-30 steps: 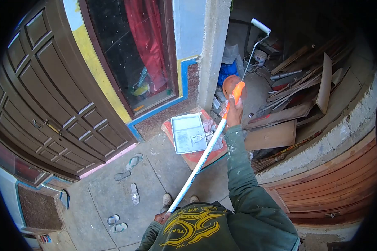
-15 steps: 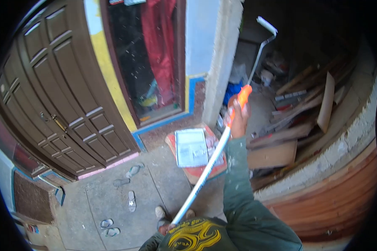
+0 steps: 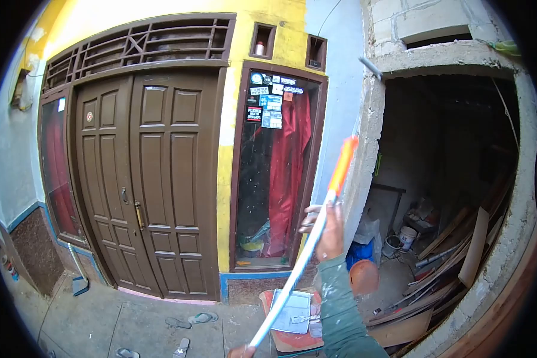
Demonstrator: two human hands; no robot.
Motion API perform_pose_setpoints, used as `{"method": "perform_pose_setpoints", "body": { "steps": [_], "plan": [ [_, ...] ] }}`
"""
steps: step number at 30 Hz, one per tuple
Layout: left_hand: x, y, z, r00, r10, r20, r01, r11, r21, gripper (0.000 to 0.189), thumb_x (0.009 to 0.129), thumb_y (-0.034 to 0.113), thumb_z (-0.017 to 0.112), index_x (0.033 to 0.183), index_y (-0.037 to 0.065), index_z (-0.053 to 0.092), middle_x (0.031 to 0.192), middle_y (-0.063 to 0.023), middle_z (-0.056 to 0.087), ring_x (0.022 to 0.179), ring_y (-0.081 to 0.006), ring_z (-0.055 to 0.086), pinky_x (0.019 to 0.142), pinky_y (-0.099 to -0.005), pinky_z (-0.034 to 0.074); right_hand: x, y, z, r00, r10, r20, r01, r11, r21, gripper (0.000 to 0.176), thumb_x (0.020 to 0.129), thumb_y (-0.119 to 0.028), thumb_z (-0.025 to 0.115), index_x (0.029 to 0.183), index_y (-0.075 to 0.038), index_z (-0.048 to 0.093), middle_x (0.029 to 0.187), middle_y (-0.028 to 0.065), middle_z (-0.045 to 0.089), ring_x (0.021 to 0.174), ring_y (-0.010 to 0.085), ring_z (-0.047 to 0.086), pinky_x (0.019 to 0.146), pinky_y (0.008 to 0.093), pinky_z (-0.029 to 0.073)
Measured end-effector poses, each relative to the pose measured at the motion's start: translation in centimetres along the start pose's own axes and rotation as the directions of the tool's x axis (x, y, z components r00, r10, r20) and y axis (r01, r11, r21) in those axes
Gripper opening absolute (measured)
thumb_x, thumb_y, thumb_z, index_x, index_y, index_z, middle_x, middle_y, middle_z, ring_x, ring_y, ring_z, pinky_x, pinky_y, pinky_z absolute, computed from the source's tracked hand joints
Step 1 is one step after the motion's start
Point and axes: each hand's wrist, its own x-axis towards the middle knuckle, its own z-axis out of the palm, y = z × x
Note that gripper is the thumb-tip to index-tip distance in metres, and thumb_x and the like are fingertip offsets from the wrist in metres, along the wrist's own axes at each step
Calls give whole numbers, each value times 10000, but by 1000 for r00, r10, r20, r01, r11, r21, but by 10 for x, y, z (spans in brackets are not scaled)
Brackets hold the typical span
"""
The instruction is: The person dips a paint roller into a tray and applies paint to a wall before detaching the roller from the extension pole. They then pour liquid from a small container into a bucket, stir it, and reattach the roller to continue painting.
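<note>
A paint roller on a long white extension pole (image 3: 292,276) slants up across the head view. Its orange handle (image 3: 343,166) sits at the pole's upper part, and the roller head (image 3: 371,68) is up at the edge of the blue-grey wall beside the concrete pillar. My right hand (image 3: 330,235) holds the pole just below the orange handle, its fingers showing to the left of the pole. At the bottom edge, my left hand (image 3: 241,352) is closed around the pole's lower end, partly cut off. Beneath the pole, a paint tray (image 3: 300,307) lies on a red stool (image 3: 292,342).
Brown double doors (image 3: 173,179) and a window with a red curtain (image 3: 286,161) stand ahead. To the right, a doorway in rough concrete (image 3: 364,179) holds planks (image 3: 474,247), a bucket (image 3: 407,237) and a blue bag (image 3: 359,253). Sandals (image 3: 203,318) and a dustpan (image 3: 79,285) are on the floor.
The view has tilted up. The roller head has moved from in front of the dark doorway to the wall's edge. My right hand has gone from the orange handle to the pole below it.
</note>
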Motion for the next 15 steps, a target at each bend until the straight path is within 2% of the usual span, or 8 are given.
{"method": "perform_pose_setpoints", "body": {
  "steps": [3, 5, 6, 7, 8, 9, 11, 15],
  "plan": [
    [6, 67, -26, 939, 338, -62, -343, 933, -109, 286, 932, 280, 468, 803, 46, 569, 565, -32, 526, 505, -136, 515, 490, -320, 411, -63, 32, 20, 976, 56, 212, -78, 993, 93, 421, 972, -300, 348, 1324, -80, 277, 935, 119, 575, 739, 149, 613, 610, 304, 546],
    [9, 124, -35, 891, 434, -131, -448, 888, -102, 323, 956, 316, 417, 725, 90, 429, 508, 30, 376, 410, -76, 363, 386, -249, 273, -136, 64, 17, 973, 136, 185, -121, 988, -90, 419, 975, -292, 330, 1324, -62, 306, 973, 89, 569, 861, 134, 593, 726, 287, 511],
    [22, 131, -37, 870, 465, -167, -487, 863, -135, 334, 955, 321, 414, 717, 86, 431, 502, 31, 376, 411, -73, 363, 386, -250, 278, -174, 105, -14, 968, 95, 232, 41, 851, -523, 374, 977, -333, 306, 1197, -47, 406, 1072, 100, 545, 961, 148, 553, 881, 301, 450],
    [25, 150, -42, 817, 533, -219, -567, 812, -139, 342, 950, 333, 420, 716, 84, 435, 505, 27, 386, 408, -69, 361, 381, -251, 282, -220, 120, -12, 892, 375, 252, -325, 920, -218, 417, 972, -350, 323, 1250, -44, 374, 1125, 81, 510, 1030, 128, 502, 908, 288, 405],
    [32, 167, -48, 773, 576, -265, -604, 796, -31, 344, 946, 345, 429, 719, 86, 435, 510, 21, 393, 402, -68, 357, 379, -253, 285, -261, 147, -26, 905, 293, 309, -77, 826, -558, 475, 951, -355, 395, 1305, -45, 335, 1117, 65, 501, 992, 140, 507, 860, 299, 423],
    [39, 186, -48, 580, 722, -379, -754, 651, 87, 334, 943, 353, 430, 727, 98, 429, 508, 30, 376, 397, -62, 348, 365, -243, 269, -325, 165, -39, 754, 634, 173, -601, 772, -209, 514, 929, -332, 448, 1326, -22, 346, 1041, 78, 532, 831, 149, 535, 745, 311, 451],
    [57, 204, -53, 777, 562, -283, -627, 733, -264, 322, 941, 410, 413, 771, 137, 411, 483, 49, 319, 354, -58, 304, 314, -235, 214, -415, 192, -86, 706, 690, 159, -305, 499, -811, 768, 829, -376, 622, 1420, -94, 220, 1380, 169, 364, 1303, 196, 293, 1089, 366, 188],
    [19, 314, -42, 897, 419, -141, -423, 722, -548, 438, 884, 580, 391, 792, 154, 429, 453, 36, 306, 316, -79, 255, 305, -250, 180, -482, 157, -93, 722, 689, 67, -596, 668, -446, 605, 875, -318, 557, 1359, -40, 325, 1230, 181, 507, 1121, 223, 510, 940, 411, 411]
  ]
}}
